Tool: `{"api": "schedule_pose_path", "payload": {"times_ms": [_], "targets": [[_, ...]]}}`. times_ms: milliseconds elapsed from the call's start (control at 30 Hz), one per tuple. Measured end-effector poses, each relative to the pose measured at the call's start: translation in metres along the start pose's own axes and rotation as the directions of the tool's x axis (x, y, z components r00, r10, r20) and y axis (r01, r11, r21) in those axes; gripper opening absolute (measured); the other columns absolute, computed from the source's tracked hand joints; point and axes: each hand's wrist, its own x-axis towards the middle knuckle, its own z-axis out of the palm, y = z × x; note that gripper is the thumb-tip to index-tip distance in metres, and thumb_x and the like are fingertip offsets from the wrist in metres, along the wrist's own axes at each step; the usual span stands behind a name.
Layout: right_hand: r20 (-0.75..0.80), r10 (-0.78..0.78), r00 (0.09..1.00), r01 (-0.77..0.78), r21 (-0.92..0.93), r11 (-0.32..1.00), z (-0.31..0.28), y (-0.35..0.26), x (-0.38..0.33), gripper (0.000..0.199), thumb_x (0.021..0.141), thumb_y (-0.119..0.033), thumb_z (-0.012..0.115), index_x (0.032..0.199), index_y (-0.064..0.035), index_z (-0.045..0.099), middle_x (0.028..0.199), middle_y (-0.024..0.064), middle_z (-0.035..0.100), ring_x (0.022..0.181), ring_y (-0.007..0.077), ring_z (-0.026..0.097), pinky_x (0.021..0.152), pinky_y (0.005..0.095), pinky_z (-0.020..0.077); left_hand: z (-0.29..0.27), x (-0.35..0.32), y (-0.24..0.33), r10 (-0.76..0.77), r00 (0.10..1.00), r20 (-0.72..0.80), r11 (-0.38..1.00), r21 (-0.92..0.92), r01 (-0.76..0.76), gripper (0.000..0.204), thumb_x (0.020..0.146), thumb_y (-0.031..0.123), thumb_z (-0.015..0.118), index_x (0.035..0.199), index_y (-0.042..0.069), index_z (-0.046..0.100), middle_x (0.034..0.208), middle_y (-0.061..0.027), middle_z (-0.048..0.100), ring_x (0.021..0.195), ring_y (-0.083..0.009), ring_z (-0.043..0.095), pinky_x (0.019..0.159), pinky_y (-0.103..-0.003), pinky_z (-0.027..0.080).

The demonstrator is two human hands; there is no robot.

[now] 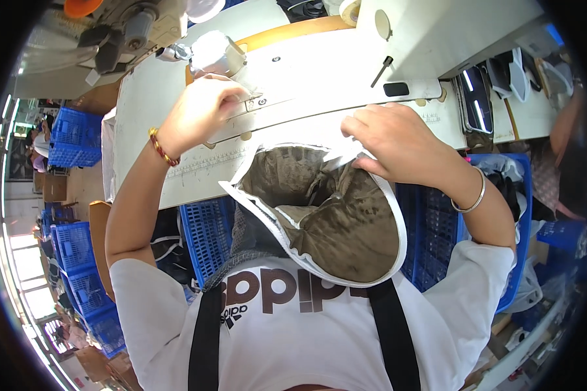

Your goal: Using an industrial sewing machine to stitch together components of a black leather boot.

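Nearest to us is the white shirt (306,358), below all the fingers.
Going rightward, we see the left hand (202,111) with bent fingers just beside the metal machine part (216,53); we cannot tell if they pinch something. The open fabric bag (352,241) hangs below and between both hands; the right hand (394,140) has thumb and fingers clamped on its white edging (402,228).
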Motion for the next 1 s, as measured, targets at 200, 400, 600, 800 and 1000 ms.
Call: {"api": "schedule_pose_path", "payload": {"times_ms": [200,400,600,800,1000], "targets": [[0.068,-0.092,0.993,0.096,-0.059,0.994,0.019,-0.016,0.007,0.009,0.076,-0.013,0.066,0.075,-0.0063,0.06,0.078,0.0091,0.061,0.072,0.027,0.067,0.063,0.0398,0.0537,0.016,-0.068,0.024,-0.168,0.984,-0.059,0.985,-0.046,0.165,0.016,0.089,0.018,0.073,0.095,0.004,0.07,0.08,-0.0119,0.065,0.077,-0.0327,0.063,0.073,-0.041,0.053],[0.188,-0.217,0.958,0.235,-0.075,0.969,0.059,-0.04,0.018,0.009,0.076,-0.015,0.066,0.074,-0.0074,0.061,0.077,0.0072,0.058,0.067,0.0219,0.066,0.057,0.0342,0.0524,0.05,-0.09,0.022,-0.26,0.918,0.301,0.466,-0.793,0.392,0.053,0.11,0.042,0.047,0.128,-0.005,0.062,0.099,-0.0078,0.07,0.089,-0.0142,0.065,0.081,-0.032,0.052],[0.184,-0.356,0.916,0.389,-0.196,0.9,0.077,-0.038,0.016,0.01,0.075,-0.017,0.064,0.073,-0.0073,0.06,0.077,0.0084,0.052,0.055,0.0184,0.058,0.046,0.0353,0.0483,0.101,-0.092,0.014,-0.056,0.831,0.554,-0.373,-0.784,0.497,0.04,0.108,0.035,0.053,0.127,0.002,0.066,0.115,-0.0026,0.069,0.097,-0.0114,0.063,0.093,-0.031,0.05],[0.401,-0.393,0.827,0.521,-0.286,0.805,0.083,-0.04,0.024,0.014,0.085,-0.017,0.061,0.085,-0.0029,0.065,0.078,0.0085,0.056,0.062,0.0214,0.065,0.049,0.0373,0.0502,0.11,-0.04,0.002,0.08,0.807,0.585,-0.121,-0.798,0.591,0.027,0.094,0.019,0.072,0.117,0.004,0.069,0.106,-0.0014,0.072,0.093,-0.0084,0.066,0.081,-0.026,0.053],[0.344,-0.335,0.877,0.372,-0.047,0.927,0.065,-0.015,0.023,0.012,0.085,-0.015,0.06,0.089,-0.0037,0.06,0.086,0.0099,0.059,0.072,0.028,0.068,0.055,0.0415,0.0543,0.113,-0.032,-0.003,-0.005,0.78,0.625,-0.104,-0.777,0.622,0.013,0.091,0.016,0.076,0.097,0.006,0.07,0.089,-0.0004,0.067,0.08,-0.0083,0.061,0.069,-0.026,0.05]]}}
